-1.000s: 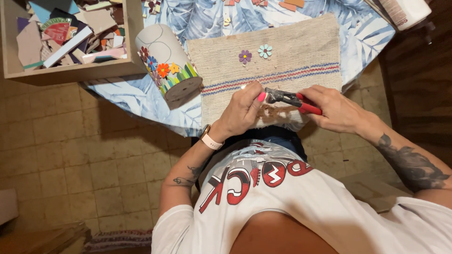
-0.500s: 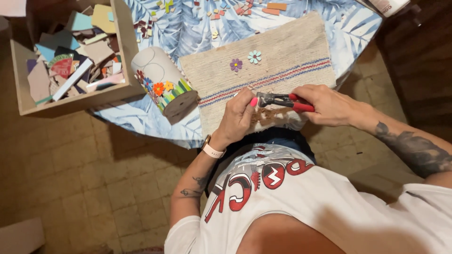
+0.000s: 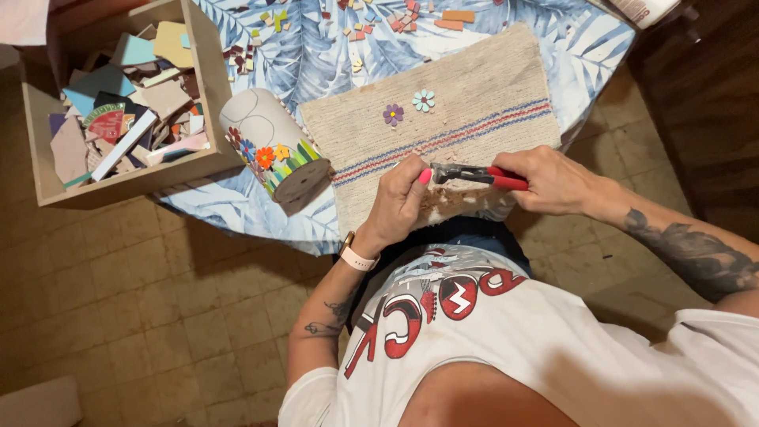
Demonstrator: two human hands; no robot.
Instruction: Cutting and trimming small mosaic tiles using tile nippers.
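My right hand point(image 3: 553, 180) grips the red handles of a pair of tile nippers point(image 3: 474, 175), jaws pointing left. My left hand point(image 3: 403, 202) is curled at the jaws, fingers pinched around something too small to make out. Both hands hover over the near edge of a beige woven mat point(image 3: 443, 119) with red and blue stripes. Two small mosaic flowers, one purple point(image 3: 393, 115) and one pale blue point(image 3: 424, 100), lie on the mat. A cylindrical pot point(image 3: 273, 146) partly covered in coloured mosaic lies on its side left of the mat.
A wooden box point(image 3: 118, 186) filled with several broken tile pieces sits at the table's left edge. Small tile chips point(image 3: 379, 20) are scattered on the blue leaf-print tablecloth point(image 3: 316, 63) beyond the mat. Tiled floor lies below; a dark wooden surface is at right.
The view has shifted, so the table sits lower and further right in frame. The hands keep the same hold on the nippers at the mat's near edge.
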